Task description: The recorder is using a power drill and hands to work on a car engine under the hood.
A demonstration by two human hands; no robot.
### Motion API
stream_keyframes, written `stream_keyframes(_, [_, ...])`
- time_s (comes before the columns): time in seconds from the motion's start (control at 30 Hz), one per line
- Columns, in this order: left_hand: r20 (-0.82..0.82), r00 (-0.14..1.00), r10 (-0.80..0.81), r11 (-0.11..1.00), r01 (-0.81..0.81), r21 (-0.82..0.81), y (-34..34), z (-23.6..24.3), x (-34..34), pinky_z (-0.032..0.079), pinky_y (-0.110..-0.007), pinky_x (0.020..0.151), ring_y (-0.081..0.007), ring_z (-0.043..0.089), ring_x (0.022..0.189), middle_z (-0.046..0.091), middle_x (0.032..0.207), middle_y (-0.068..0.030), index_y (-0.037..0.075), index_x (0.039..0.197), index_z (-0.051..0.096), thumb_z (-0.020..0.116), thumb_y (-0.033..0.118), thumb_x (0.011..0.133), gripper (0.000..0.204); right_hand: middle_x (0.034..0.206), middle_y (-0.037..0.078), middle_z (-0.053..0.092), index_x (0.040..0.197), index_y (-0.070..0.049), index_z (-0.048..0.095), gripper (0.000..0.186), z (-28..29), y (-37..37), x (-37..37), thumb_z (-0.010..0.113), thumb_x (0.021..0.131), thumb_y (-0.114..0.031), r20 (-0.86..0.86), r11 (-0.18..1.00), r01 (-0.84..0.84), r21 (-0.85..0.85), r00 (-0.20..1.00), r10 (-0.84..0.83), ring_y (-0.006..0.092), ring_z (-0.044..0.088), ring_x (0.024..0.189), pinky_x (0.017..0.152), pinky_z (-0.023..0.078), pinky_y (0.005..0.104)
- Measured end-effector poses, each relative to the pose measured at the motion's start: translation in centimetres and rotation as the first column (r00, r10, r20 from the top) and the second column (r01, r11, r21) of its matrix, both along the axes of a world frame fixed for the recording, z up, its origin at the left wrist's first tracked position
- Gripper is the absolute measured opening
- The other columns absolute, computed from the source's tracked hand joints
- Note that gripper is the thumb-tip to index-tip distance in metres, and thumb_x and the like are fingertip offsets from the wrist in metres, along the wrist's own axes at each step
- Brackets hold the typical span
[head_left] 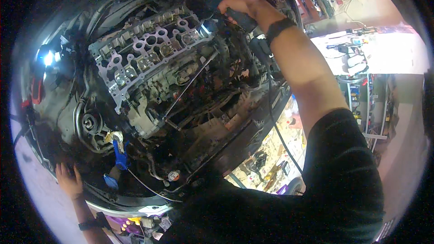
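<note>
My right arm stretches over the engine bay, and my right hand point(239, 8) is at the far right end of the exposed cylinder head point(151, 47). Its fingers wrap round a black tool point(242, 20) whose working end is lost in shadow. A black cable point(270, 104) hangs close by that hand and runs down over the bay's right edge; whether it joins the tool I cannot tell. My left hand point(68, 181) rests with fingers stretched out on the car's left edge. It holds nothing. A long thin metal rod point(192, 81) lies slantwise across the engine's near side.
A lit work lamp point(49, 58) shines at the left, above a red object point(36, 89). Nearer stand a round pulley point(90, 123), a blue-handled item point(120, 153) and a round cap point(173, 176). Beyond the right edge are a cluttered workbench point(348, 56) and shelves point(355, 99).
</note>
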State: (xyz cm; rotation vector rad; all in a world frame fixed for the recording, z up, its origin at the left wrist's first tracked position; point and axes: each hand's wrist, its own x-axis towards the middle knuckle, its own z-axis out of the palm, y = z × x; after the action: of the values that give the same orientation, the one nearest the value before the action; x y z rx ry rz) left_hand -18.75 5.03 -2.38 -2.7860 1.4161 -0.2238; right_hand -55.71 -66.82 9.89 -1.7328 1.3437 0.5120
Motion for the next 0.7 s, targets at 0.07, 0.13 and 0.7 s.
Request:
stream_keyframes(0.07, [0.001,1.000,-0.012,1.000,0.012,-0.012,0.1,-0.1,0.1,0.038,-0.049,0.098,-0.0463,0.046,0.116,0.050,0.124,-0.0297,-0.002,0.119,0.052,0.063,0.028,0.086,0.046,0.065,0.005,0.058,0.072,-0.008,0.058,0.015,-0.2,-0.1,0.0,0.058,0.074,-0.023,-0.007,1.000,0.008,0.015,1.000,-0.008,0.0155,0.056,0.056,0.054,0.047,0.0301])
stream_keyframes(0.13, [-0.014,1.000,-0.019,1.000,0.019,-0.018,0.2,0.1,0.1,0.038,-0.049,0.097,-0.0458,0.046,0.116,0.050,0.124,-0.0295,-0.002,0.119,0.053,0.062,0.028,0.086,0.045,0.066,0.005,0.058,0.071,-0.008,0.058,0.015,0.0,0.3,0.3,0.058,0.074,-0.023,-0.019,1.000,0.010,0.013,1.000,-0.010,0.0155,0.056,0.056,0.054,0.047,0.0303])
stream_keyframes(0.7, [-0.034,0.999,-0.024,1.000,0.023,-0.018,-1.0,1.1,-0.5,0.039,-0.048,0.094,-0.0445,0.048,0.111,0.053,0.118,-0.0259,0.002,0.111,0.057,0.062,0.028,0.086,0.036,0.060,0.008,0.059,0.070,-0.007,0.059,0.022,-1.0,0.5,-0.2,0.059,0.074,-0.029,0.043,0.999,0.002,-0.041,0.999,0.000,0.0173,0.052,0.047,0.049,0.044,0.0337])
